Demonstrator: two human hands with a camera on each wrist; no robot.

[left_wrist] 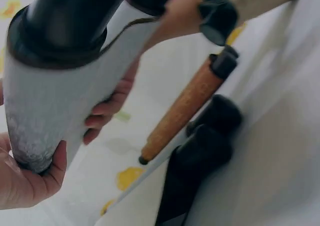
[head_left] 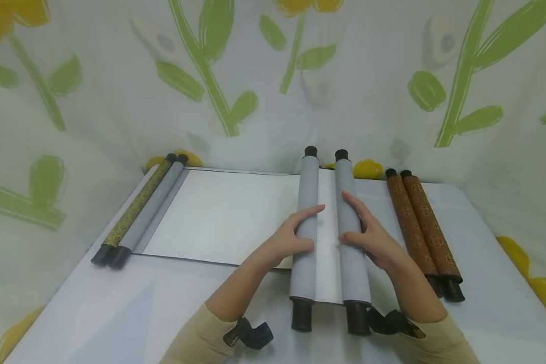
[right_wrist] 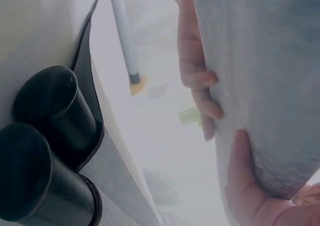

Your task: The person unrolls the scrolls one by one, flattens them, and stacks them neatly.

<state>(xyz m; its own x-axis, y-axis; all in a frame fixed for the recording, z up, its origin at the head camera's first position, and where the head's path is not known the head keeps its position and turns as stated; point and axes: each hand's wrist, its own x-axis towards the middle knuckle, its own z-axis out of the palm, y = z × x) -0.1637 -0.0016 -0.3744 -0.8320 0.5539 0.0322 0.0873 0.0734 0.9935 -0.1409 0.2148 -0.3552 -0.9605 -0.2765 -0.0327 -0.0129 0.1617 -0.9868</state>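
Observation:
In the head view my left hand (head_left: pixel 284 242) grips a pale grey scroll roll (head_left: pixel 308 189), thumb and forefinger spread over its near face. Beside it my right hand (head_left: pixel 378 243) holds a second pale grey roll (head_left: pixel 346 178) the same way. Both rolls have dark end knobs and stand nearly parallel, with a strip of white paper (head_left: pixel 328 222) between them. Seen from the left wrist, fingers curl round the grey roll (left_wrist: pixel 45 96), which appears raised off the table. The right wrist view shows fingers wrapped on the grey surface (right_wrist: pixel 265 61) too.
A white sheet (head_left: pixel 227 212) lies spread on the table (head_left: pixel 173 313), left of the held rolls. At its left end lie a grey roll (head_left: pixel 152 207) and a yellow-green patterned roll (head_left: pixel 136 210). Two brown patterned rolls (head_left: pixel 429 227) lie on the right. A flowered cloth (head_left: pixel 368 101) hangs behind.

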